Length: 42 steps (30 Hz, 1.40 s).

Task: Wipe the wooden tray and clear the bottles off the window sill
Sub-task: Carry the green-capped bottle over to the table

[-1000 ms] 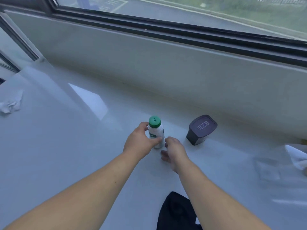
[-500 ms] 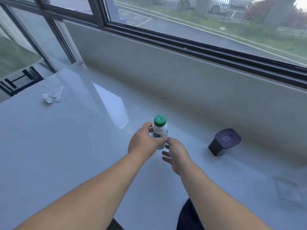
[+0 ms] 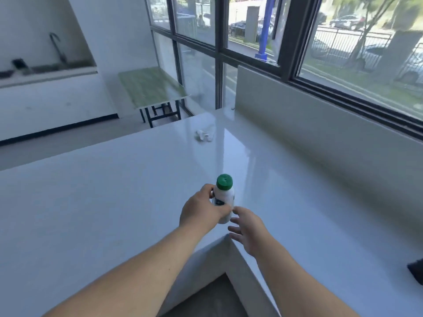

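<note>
A small white bottle [image 3: 224,197] with a green cap stands upright in my left hand [image 3: 201,211], whose fingers wrap its body above the white window sill [image 3: 286,202]. My right hand [image 3: 247,227] hovers just right of the bottle's base with fingers spread and nothing in it. No wooden tray is in view.
A crumpled white tissue [image 3: 203,135] lies farther back on the sill. A dark object [image 3: 416,271] shows at the right edge. The sill's inner corner [image 3: 226,239] is right under my hands. A green-topped table [image 3: 151,88] stands beyond, by the tall windows.
My view has swung left and up, showing the room and the green table. The dark container has slid out to the right edge. My left hand keeps hold of the bottle, held higher.
</note>
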Tool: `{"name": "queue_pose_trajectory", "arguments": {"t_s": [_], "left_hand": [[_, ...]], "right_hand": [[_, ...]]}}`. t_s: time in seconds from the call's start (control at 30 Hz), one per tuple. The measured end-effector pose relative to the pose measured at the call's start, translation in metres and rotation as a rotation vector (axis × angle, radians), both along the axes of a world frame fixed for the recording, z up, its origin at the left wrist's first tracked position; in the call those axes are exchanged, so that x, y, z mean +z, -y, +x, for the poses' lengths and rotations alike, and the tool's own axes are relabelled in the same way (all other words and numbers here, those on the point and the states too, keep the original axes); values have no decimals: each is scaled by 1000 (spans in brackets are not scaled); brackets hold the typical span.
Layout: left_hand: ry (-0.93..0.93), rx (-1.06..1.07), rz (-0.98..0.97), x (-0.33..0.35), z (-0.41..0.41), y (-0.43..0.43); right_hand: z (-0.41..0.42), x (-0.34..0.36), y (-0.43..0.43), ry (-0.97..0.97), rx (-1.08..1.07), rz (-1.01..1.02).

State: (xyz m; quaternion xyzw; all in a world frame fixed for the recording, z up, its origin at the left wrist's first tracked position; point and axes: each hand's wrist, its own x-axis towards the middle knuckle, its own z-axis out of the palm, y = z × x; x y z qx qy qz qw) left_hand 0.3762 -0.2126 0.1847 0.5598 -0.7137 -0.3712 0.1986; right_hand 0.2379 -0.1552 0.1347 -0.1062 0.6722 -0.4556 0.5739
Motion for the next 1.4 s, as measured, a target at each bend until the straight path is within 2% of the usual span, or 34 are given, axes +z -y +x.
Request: {"name": "queue_pose_trajectory", "arguments": {"t_s": [0.27,0.6,0.93,1.23,1.4], "left_hand": [[-5,253,-42,11,202,25],[-14,539,-32,3,381,41],[2,744,35,-31,488,100],[-5,877,83,-82,550,184],[-4,905,129,-102,573,210]], "right_hand": [[193,15,58,-18,285,-20],[374,9,111,-50,605,-31],[485,-25,195,13,813,1],[553,-76,300,61,887,73],[580,-104,326,75,903,98]]}}
